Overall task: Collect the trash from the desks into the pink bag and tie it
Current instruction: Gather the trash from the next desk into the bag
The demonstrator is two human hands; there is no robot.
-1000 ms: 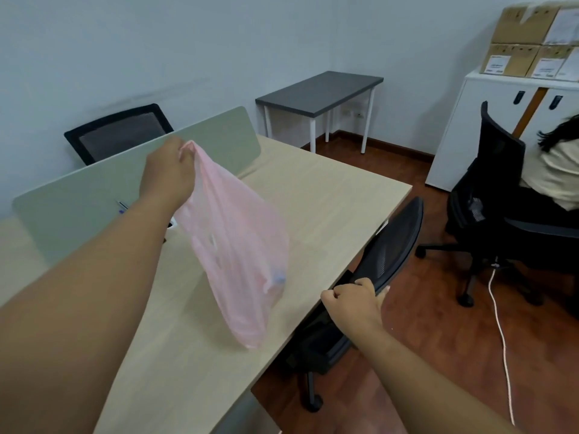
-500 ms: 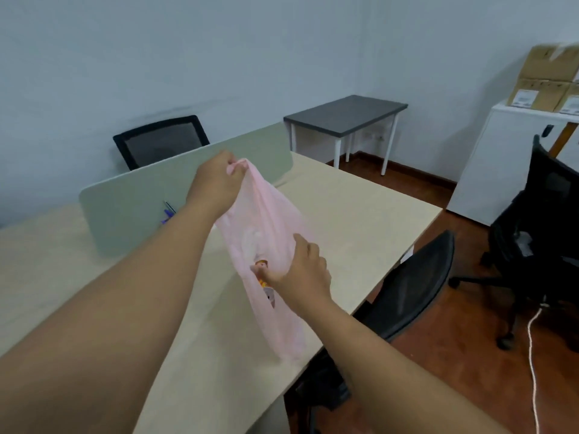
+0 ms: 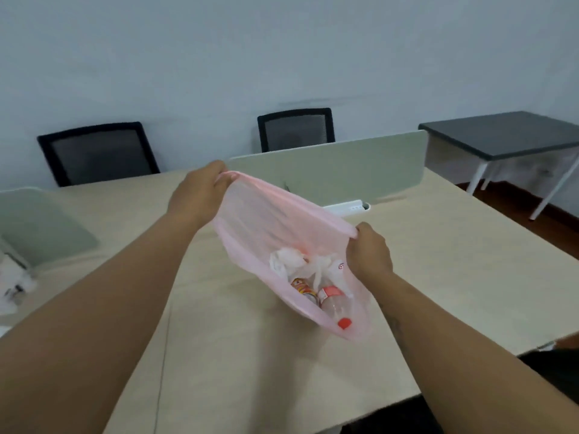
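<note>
The desk is bare to the right of the bag and in front of it, toward the near edge, so a hand could pass freely there. Behind the bag a divider stands upright across the desk, with a white power strip at its foot, blocking reach straight ahead. At the left a second divider and blurred clutter narrow the way. Between the two dividers the desk lies open toward the chairs.
</note>
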